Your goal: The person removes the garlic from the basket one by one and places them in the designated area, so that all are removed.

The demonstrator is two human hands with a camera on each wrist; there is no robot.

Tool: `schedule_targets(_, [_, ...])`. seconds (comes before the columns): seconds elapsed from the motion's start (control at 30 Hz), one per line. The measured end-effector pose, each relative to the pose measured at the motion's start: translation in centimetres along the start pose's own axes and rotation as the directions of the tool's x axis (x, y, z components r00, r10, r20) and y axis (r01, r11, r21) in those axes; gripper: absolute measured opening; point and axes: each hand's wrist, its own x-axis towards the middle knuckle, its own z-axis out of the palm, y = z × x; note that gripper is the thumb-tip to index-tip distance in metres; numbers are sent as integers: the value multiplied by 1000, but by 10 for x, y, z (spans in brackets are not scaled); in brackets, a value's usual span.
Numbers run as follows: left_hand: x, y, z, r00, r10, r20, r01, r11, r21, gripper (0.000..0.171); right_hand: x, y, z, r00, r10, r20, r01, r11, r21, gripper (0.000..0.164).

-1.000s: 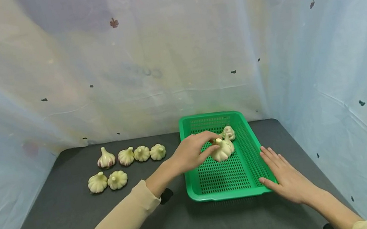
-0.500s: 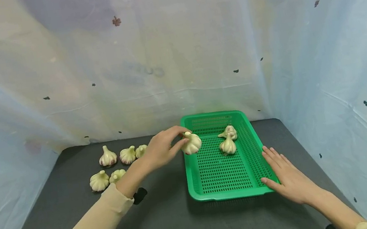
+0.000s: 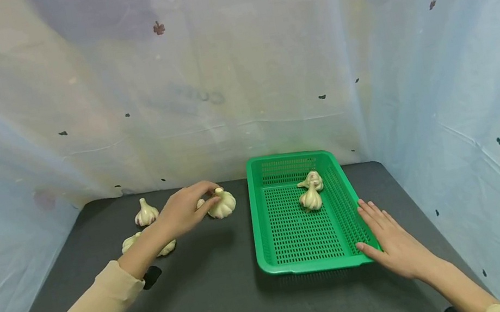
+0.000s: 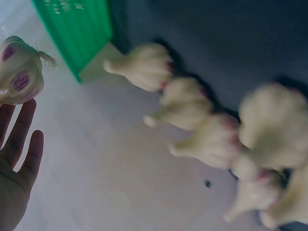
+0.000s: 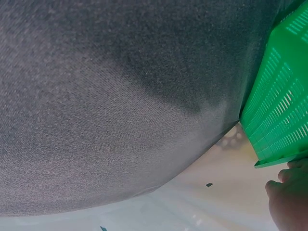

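Note:
My left hand (image 3: pixel 184 209) holds a garlic bulb (image 3: pixel 221 203) by its side, thumb and fingers pinching it, above the dark table left of the basket. The left wrist view shows that held bulb (image 4: pixel 20 72) with purple patches and a tuft of roots. Two more garlic bulbs (image 3: pixel 310 198) lie together inside the green plastic basket (image 3: pixel 315 265). My right hand (image 3: pixel 396 244) lies with straight fingers on the basket's right rim. In the right wrist view, part of that hand (image 5: pixel 293 192) shows beside the basket wall.
Several garlic bulbs sit on the table to the left, including one with an upright stem (image 3: pixel 146 213); my left hand and forearm partly hide others. A blurred row of bulbs (image 4: pixel 185 103) crosses the left wrist view. Pale plastic sheeting (image 3: pixel 197 76) surrounds the dark table (image 3: pixel 235 302).
My left hand has moved left from over the basket, carrying the garlic bulb out past the left rim. My right hand has stayed on the right rim.

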Motion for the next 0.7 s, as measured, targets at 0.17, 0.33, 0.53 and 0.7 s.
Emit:
schedule_targets(0.17, [-16, -22, -3, 998, -50, 37, 48, 998, 49, 23, -1, 0, 0, 1000, 2, -1, -2, 1000, 3, 82])
schedule_targets(0.33, [-29, -38, -3, 989, -103, 109, 92, 991, 96, 26, 0, 0, 0, 1000, 4, 0, -4, 1000, 4, 82])
schedule_targets(0.53, [-41, -56, 3, 984, -70, 164, 41, 985, 169, 24, 1, 2, 1, 1000, -3, -6, 3, 1000, -2, 81])
schedule_targets(0.7, [-49, -68, 8, 976, -41, 215, -6, 977, 213, 12, 1, 2, 2, 1000, 0, -4, 0, 1000, 0, 81])
